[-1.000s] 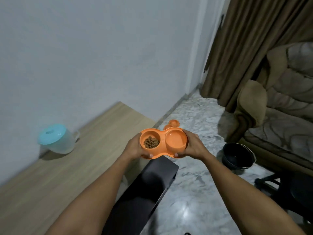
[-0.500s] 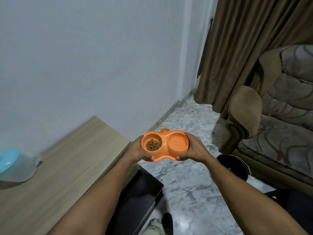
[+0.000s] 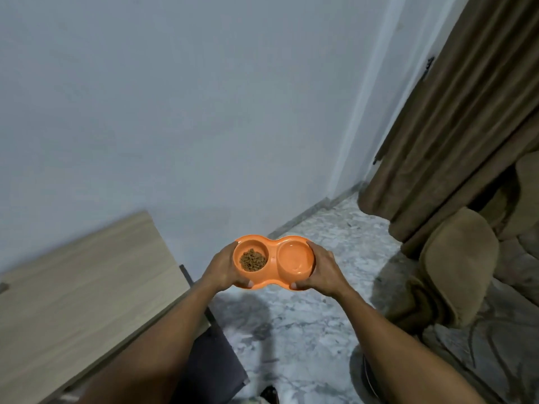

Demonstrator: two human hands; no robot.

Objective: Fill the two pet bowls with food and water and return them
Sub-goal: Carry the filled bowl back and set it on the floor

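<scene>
An orange double pet bowl (image 3: 273, 259) is held level in front of me, above the marble floor. Its left cup holds brown kibble (image 3: 252, 260). Its right cup (image 3: 295, 258) looks glossy, with clear water in it. My left hand (image 3: 223, 268) grips the left end, thumb on the front rim. My right hand (image 3: 322, 271) grips the right end the same way.
A wooden table (image 3: 87, 287) stands at the left against the white wall. A brown armchair (image 3: 460, 266) and brown curtain (image 3: 455, 126) fill the right. A dark bowl (image 3: 368, 380) sits low by my right forearm. Marble floor (image 3: 315, 243) stretches ahead to the corner.
The view has swung right and moved forward. The blue-lidded jug has left the frame, and the table and dark bowl have slid back. Both hands still carry the bowl.
</scene>
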